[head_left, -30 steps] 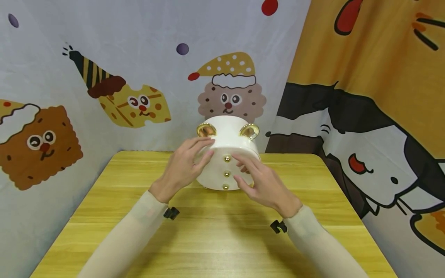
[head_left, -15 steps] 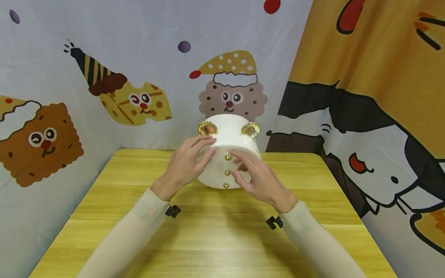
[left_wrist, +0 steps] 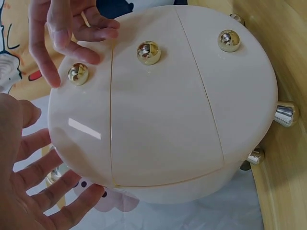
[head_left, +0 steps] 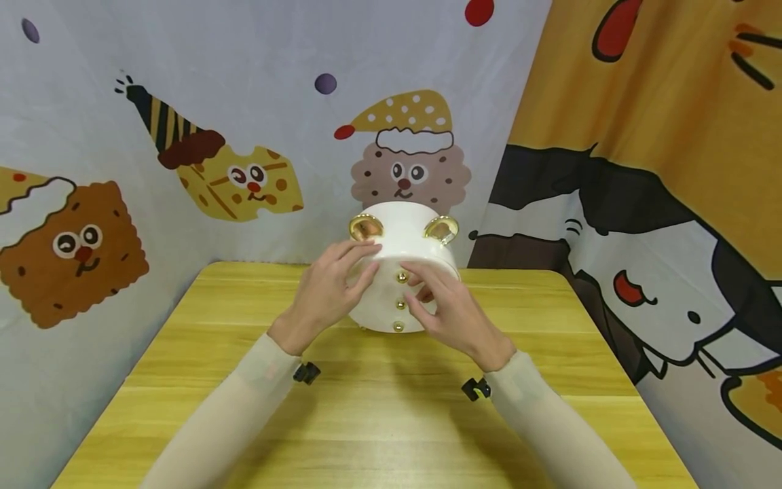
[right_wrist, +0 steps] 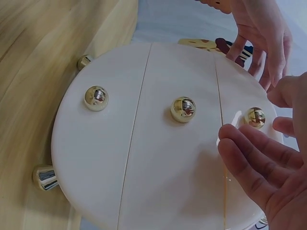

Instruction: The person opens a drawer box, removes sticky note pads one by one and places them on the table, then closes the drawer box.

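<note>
A small white chest [head_left: 406, 234] with gold ears and three stacked drawers stands at the back of the table. Each drawer front carries one round gold knob: top [left_wrist: 78, 74], middle [left_wrist: 148, 52] and bottom [left_wrist: 229, 40]. All three drawers sit flush. My left hand [head_left: 326, 288] is at the chest's upper left side, fingers spread along its edge; firm contact cannot be made out. My right hand [head_left: 461, 312] hovers before the top drawer, its loosely bent fingers [right_wrist: 256, 165] close to the top knob and holding nothing. It partly covers the right side of the drawer fronts in the head view.
Short gold feet [left_wrist: 286, 114] hold the chest above the wooden table [head_left: 379, 421]. Behind the table hangs a white cloth [head_left: 256, 88] printed with cartoon biscuits and cheese. An orange printed curtain [head_left: 684, 102] hangs at the right.
My right hand has shifted slightly left across the drawer fronts. The left hand keeps its place by the chest, and the head view has moved a little.
</note>
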### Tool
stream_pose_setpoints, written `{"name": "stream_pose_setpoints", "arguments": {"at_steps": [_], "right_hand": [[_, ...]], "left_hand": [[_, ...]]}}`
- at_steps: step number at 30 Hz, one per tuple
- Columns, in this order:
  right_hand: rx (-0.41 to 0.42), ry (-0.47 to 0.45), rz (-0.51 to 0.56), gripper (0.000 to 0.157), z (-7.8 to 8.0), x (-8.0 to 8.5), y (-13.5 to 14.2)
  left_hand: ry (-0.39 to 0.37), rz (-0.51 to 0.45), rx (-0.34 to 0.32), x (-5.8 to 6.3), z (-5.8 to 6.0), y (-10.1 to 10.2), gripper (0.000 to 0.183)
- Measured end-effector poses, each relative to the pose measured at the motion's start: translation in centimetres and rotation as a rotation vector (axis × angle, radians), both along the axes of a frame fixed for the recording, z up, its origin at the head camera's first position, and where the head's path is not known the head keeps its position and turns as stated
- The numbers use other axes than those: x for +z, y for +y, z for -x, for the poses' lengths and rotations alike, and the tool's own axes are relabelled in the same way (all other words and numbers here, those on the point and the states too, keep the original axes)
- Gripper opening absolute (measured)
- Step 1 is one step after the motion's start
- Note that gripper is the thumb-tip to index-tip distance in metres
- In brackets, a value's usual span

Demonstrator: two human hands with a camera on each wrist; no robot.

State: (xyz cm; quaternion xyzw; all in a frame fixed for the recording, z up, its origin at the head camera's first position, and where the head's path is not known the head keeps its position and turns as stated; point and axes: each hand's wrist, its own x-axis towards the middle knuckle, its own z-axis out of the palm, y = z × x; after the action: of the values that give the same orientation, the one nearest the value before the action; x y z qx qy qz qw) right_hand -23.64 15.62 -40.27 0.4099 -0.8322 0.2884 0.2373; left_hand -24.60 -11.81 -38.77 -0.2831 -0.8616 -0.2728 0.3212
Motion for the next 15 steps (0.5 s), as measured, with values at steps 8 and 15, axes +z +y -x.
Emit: {"name": "stream_pose_setpoints", "arguments": {"at_steps": [8, 15], "right_hand": [[0.007, 0.033, 0.041, 0.055, 0.25, 0.06, -0.35], [0.029, 0.045, 0.054, 0.049, 0.68, -0.04, -0.8]], "left_hand": [[0.005, -0.01, 0.007, -0.18, -0.21, 0.28, 0.033], [0.001, -0.015, 0.028, 0.04, -0.29, 0.47, 0.033]]}}
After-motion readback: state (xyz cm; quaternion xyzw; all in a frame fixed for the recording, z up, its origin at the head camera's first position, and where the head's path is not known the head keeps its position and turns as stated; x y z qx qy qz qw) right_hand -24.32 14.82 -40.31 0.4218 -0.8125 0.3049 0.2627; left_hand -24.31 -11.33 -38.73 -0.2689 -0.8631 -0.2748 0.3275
